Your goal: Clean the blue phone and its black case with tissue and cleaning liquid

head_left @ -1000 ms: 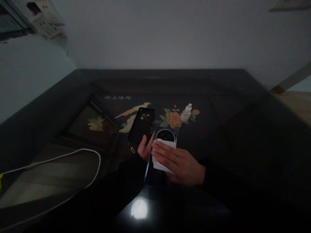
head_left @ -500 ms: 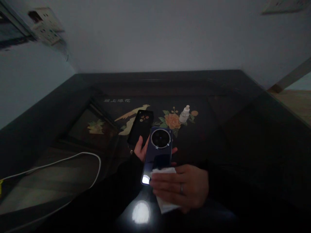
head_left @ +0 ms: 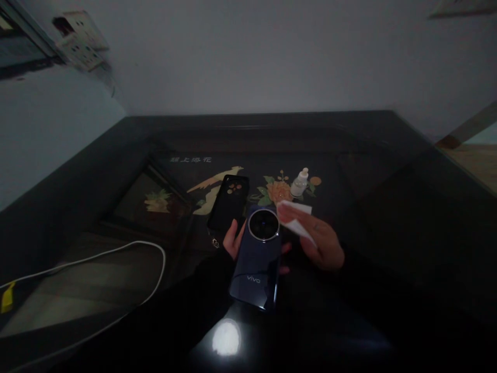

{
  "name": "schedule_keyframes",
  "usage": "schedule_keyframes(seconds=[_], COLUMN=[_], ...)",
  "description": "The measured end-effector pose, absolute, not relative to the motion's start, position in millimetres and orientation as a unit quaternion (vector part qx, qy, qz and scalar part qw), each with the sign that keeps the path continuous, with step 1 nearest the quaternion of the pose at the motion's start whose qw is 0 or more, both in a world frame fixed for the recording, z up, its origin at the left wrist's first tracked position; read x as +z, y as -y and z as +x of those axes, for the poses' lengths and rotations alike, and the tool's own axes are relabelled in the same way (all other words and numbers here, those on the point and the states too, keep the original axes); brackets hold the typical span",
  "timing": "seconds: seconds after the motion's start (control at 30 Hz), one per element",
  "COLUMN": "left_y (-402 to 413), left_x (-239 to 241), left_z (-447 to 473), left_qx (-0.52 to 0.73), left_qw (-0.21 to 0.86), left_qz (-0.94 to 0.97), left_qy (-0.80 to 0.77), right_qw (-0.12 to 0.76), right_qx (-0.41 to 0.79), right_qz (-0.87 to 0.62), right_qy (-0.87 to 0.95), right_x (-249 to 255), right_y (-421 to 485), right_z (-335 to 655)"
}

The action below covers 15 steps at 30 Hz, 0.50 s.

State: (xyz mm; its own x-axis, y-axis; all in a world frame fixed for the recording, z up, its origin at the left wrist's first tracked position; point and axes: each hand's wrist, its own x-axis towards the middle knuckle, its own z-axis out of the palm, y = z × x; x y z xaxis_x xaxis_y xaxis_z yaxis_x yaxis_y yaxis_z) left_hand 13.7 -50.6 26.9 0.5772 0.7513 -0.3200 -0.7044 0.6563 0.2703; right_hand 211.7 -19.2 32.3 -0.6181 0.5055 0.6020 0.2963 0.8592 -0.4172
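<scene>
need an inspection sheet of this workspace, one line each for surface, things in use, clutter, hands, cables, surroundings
Surface: dark glossy table with bird picture and flower picture; bright reflection near the person
Things in use: blue phone, back up; white wipe
Clutter: black case lying beyond phone; white bottle upright by flower picture
Hands: left hand holds phone; right hand holds wipe beside its camera ring, contact unclear
Cables: white cable looping at left
Surroundings: pale wall, sockets upper left
</scene>
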Motion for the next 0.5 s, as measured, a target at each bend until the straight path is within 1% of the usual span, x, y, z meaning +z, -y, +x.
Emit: schedule_keyframes(seconds=[0.07,0.1,0.2,0.3,0.4,0.5], left_y=[56,58,62,62,61,61], left_x=[30,30,26,22,23,21], left_z=[17,19,25,31,35,34], left_qx=[0.372,0.357,0.344,0.366,0.378,0.419], left_qw=[0.906,0.914,0.922,0.913,0.908,0.891], left_qz=[0.065,0.070,0.077,0.073,0.067,0.039], left_qy=[-0.190,-0.180,-0.158,-0.166,-0.167,-0.169], right_qw=[0.406,0.412,0.400,0.360,0.345,0.332], right_qx=[0.181,0.199,0.253,0.285,0.274,0.213], right_qz=[-0.323,-0.344,-0.324,-0.287,-0.263,-0.227], right_qy=[0.835,0.820,0.819,0.841,0.858,0.891], right_x=[30,30,32,34,34,33], right_y=[10,8,9,14,14,15], right_z=[216,216,210,201,197,196])
